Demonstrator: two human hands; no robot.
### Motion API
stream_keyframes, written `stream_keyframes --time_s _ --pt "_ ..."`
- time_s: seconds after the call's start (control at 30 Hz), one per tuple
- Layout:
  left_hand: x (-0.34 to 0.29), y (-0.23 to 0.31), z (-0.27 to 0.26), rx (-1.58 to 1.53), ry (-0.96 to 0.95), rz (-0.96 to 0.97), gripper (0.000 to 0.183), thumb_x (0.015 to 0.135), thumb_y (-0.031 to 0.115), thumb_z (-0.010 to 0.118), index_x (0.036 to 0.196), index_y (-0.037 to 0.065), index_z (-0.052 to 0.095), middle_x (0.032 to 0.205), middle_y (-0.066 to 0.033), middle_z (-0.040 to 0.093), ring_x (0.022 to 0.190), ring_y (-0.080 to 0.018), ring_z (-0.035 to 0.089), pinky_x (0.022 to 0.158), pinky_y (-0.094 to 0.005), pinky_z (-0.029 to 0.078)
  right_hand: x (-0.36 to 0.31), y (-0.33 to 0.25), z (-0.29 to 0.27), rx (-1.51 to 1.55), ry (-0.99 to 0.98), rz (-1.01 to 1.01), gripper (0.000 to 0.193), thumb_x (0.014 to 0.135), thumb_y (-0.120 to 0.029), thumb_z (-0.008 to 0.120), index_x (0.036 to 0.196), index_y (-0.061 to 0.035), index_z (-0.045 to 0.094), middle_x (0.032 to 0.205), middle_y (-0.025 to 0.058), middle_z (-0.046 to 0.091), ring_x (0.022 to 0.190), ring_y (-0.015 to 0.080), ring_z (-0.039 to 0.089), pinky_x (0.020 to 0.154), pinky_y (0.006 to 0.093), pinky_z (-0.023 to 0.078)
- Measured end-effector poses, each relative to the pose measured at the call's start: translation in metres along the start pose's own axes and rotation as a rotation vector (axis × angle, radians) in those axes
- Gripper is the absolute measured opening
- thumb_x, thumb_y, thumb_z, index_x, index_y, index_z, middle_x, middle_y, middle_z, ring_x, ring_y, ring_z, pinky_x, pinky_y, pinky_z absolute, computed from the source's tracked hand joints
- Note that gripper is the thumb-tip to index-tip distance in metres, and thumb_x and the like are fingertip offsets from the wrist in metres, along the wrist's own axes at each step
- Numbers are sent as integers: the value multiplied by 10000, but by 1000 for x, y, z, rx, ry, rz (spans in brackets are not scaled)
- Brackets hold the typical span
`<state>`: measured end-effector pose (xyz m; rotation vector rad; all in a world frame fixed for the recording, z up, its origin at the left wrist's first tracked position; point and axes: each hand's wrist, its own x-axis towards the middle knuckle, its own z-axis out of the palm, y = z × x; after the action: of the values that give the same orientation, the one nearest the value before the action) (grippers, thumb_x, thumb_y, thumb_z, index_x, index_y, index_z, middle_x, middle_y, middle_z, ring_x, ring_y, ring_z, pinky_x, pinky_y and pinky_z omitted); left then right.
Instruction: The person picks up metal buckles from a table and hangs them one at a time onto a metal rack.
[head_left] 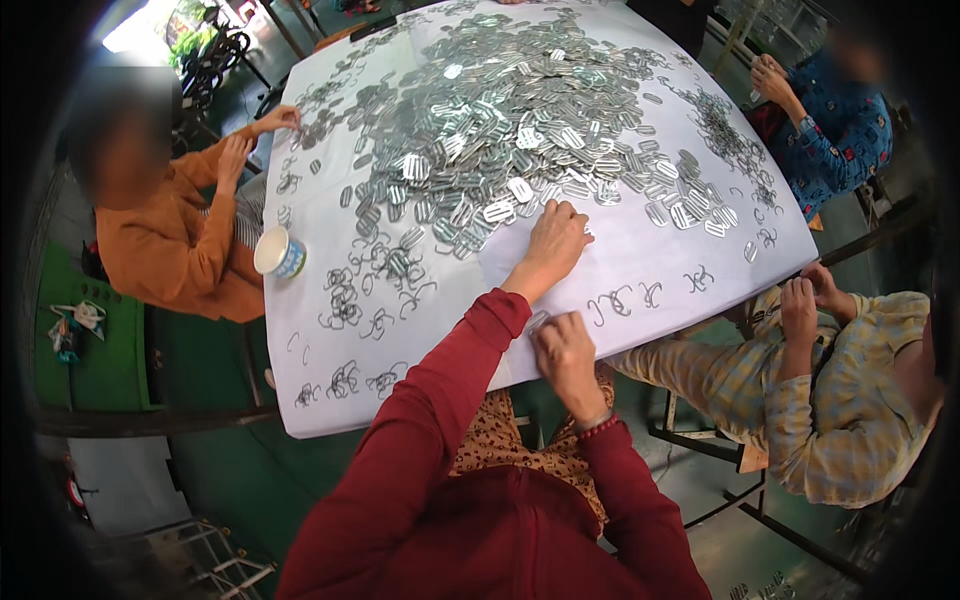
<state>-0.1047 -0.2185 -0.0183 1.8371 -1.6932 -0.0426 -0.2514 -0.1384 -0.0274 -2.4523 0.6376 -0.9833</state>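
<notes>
A large heap of flat oval slotted metal pieces covers the middle of the white-covered table. My left hand is at the near edge of this heap, its fingers curled together; what they hold, if anything, is hidden. Closer to me, my right hand is closed at the table's front edge. Beside its fingertips shows a small metal piece, and I cannot tell whether it is gripped. Thin curved dark wire hooks lie in small groups just right of my hands.
More wire hooks lie at the left, near a paper cup. A person in orange works on the left, one in blue at the far right. Another in a checked shirt sits close on my right.
</notes>
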Motion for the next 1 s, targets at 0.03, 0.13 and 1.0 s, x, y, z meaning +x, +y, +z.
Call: stream_keyframes --time_s 0.03,0.13,1.0 --pt "4 0 5 74 -16 27 280 716 135 711 955 5 645 922 -144 566 940 -316 488 817 -387 423 -3 0 1 18 -15 -7 119 669 7 639 774 -5 582 826 113 535 773 282 506 650 373 445" --pt "0 -2 12 175 -99 -37 318 678 116 741 951 -4 631 945 -136 544 972 -311 467 826 -382 422 -8 -2 -2 47 -43 -37 109 686 7 639 782 7 587 888 132 550 802 291 516 679 371 446" --pt "-153 13 -78 -232 -263 -275 155 953 169 432 907 23 405 709 -164 562 654 -341 542 600 -414 416 32 19 -12 434 -494 524 270 720 -41 662 981 24 644 733 164 643 687 203 620 652 313 478"
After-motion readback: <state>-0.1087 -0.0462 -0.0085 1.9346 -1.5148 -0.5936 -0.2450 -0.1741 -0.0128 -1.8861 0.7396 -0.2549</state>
